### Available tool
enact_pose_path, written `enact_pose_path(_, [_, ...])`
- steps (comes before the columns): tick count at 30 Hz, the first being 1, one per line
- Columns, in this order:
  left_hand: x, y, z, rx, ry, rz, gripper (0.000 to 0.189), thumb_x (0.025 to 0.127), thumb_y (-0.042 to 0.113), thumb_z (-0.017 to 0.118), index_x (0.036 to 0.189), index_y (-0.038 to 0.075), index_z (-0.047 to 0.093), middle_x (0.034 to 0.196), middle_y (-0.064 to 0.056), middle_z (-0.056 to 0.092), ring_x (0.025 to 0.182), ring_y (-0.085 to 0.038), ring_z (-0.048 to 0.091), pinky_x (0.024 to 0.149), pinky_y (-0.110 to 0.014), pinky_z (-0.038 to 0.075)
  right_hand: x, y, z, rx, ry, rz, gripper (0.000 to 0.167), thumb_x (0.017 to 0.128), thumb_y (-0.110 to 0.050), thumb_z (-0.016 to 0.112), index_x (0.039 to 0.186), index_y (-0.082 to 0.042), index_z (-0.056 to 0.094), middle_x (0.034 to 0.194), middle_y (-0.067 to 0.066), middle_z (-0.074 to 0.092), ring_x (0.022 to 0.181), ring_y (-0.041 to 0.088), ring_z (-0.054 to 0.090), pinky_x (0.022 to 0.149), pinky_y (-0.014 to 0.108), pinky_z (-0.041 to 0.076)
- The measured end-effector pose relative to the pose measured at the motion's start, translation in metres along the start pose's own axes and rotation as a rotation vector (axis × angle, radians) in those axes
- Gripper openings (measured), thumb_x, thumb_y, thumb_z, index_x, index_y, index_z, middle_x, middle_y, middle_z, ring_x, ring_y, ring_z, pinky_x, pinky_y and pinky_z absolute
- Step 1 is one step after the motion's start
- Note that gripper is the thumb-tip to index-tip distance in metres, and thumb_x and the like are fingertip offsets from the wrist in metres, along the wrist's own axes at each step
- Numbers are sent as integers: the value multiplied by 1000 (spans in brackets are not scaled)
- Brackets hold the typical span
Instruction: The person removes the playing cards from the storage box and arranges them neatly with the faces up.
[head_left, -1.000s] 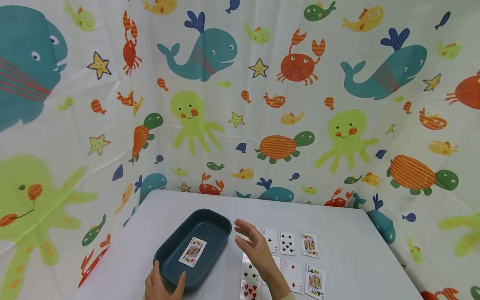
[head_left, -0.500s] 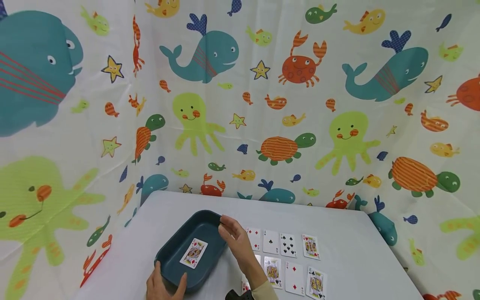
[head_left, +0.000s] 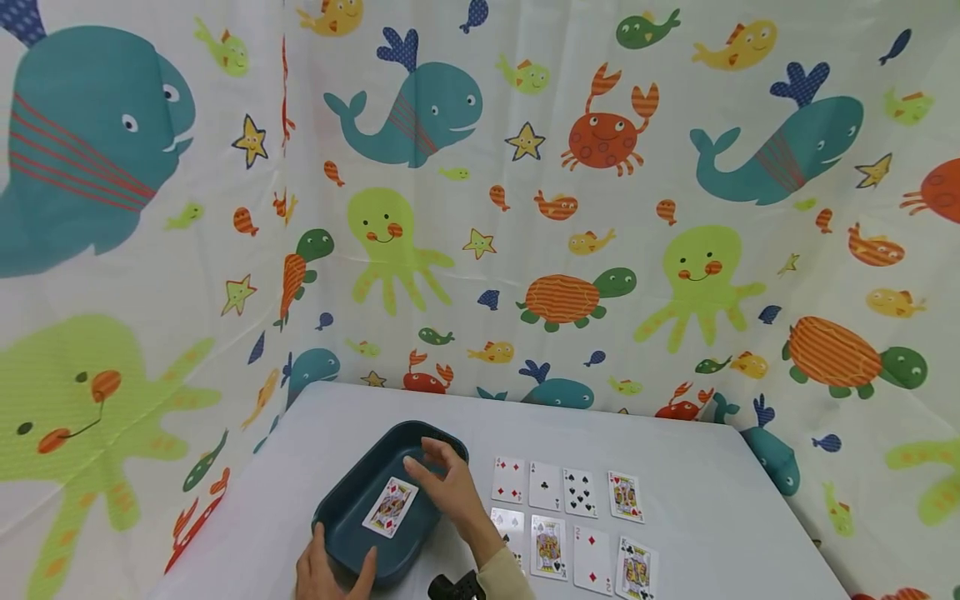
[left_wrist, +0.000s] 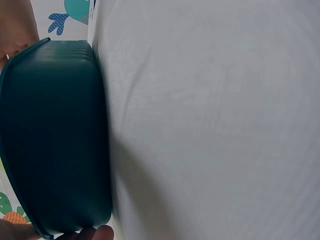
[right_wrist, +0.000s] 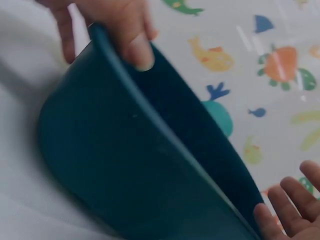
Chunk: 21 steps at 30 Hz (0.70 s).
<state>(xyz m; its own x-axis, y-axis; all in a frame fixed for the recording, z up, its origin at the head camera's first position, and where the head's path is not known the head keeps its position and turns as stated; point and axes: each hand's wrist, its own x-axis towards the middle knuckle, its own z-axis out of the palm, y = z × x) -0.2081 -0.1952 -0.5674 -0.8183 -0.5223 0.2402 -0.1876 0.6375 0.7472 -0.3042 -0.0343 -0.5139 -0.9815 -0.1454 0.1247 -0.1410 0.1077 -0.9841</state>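
A dark teal plastic basin (head_left: 341, 487) stands on the white table, with a face card of diamonds (head_left: 391, 507) face up on its floor. My left hand (head_left: 330, 575) grips the near-left end of the basin. In the right wrist view, that left hand (right_wrist: 117, 25) has its thumb over the rim and fingers outside. Over the basin's right side is my right hand (head_left: 450, 492), fingers loosely bent and holding nothing. The right wrist view shows its fingers (right_wrist: 295, 205) beside the far part of the rim; whether they touch it I cannot tell.
Right of the basin, playing cards lie face up in two rows, including an ace of clubs (head_left: 544, 486), a two of diamonds (head_left: 592, 560) and a king of clubs (head_left: 637, 568). A sea-animal curtain (head_left: 480, 208) hangs behind the table. A black device (head_left: 456, 586) sits at my right wrist.
My right hand has moved left from beside the cards to over the basin's right side, uncovering cards in both rows. The left hand keeps its grip, and the basin has stayed in place.
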Motion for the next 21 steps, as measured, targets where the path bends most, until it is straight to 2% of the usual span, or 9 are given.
enact_pose_path(3, [0,1,-1,-10,6,7,98,72,30,88,144,-16,39,130,-41,45,114,-57,51,93,-70,44,6,3,6,-91,-25,-14,64,94,-45,71,145,-9,55,145,9,56,133,32,52,108,52,46])
enact_pose_path(8, [0,1,0,7,1,-3,98,73,31,87,144,-15,39,130,-41,46,114,-57,51,93,-70,45,13,5,16,-358,-70,-36,71,90,-52,73,145,-11,55,145,10,56,132,33,54,105,56,48])
enact_pose_path(12, [0,1,1,10,15,2,98,72,31,88,144,-14,40,130,-40,47,114,-56,51,93,-69,45,16,7,23,-603,-130,-43,76,85,-58,76,144,-14,56,146,7,55,133,28,53,106,52,48])
enact_pose_path(16, [1,0,1,-14,45,23,96,72,30,88,144,-13,42,129,-40,48,114,-56,52,91,-69,46,17,7,28,-902,-210,-109,83,81,-62,79,144,-13,57,144,5,57,131,24,54,105,46,49])
enact_pose_path(19, [1,-1,1,-20,44,25,95,72,30,87,144,-13,42,129,-40,48,114,-56,52,91,-68,46,17,9,32,-1131,-262,-151,86,76,-67,80,141,-16,58,139,2,59,127,21,54,103,43,50])
enact_pose_path(21, [1,-1,1,-16,31,21,96,72,30,87,144,-13,41,130,-40,47,114,-56,52,91,-68,46,17,10,34,-1234,-283,-164,86,73,-69,81,139,-18,60,136,0,60,124,19,54,101,41,50])
